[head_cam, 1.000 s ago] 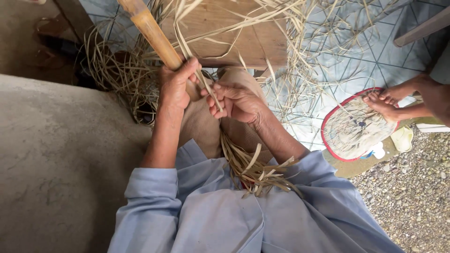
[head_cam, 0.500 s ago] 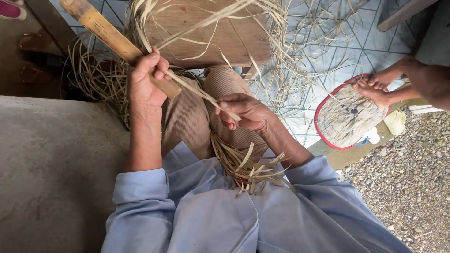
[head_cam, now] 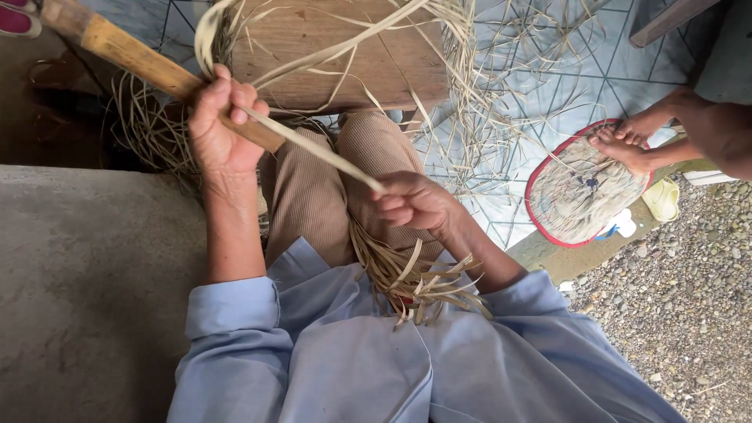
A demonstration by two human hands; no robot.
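So the person sits on a grey concrete ledge (head_cam: 86,298), looking down at their own lap. The left hand (head_cam: 222,125) is clenched round a thick bamboo stick (head_cam: 149,66) that runs off toward the top left corner of the view. A pale flat strip (head_cam: 313,149) stretches from that fist down to the right hand (head_cam: 411,205), which pinches its end between the fingertips over the knee. A bunch of loose strips (head_cam: 415,278) lies in the lap against the light blue shirt.

Just past the knees there's a low wooden stool (head_cam: 345,59) with more strips curling over it and scattered across the blue tiled floor (head_cam: 548,86). At the floor's right edge sits a woven mat with a red rim (head_cam: 576,196), someone else's bare feet (head_cam: 627,141) resting on it. Bottom right is all gravel (head_cam: 674,313).
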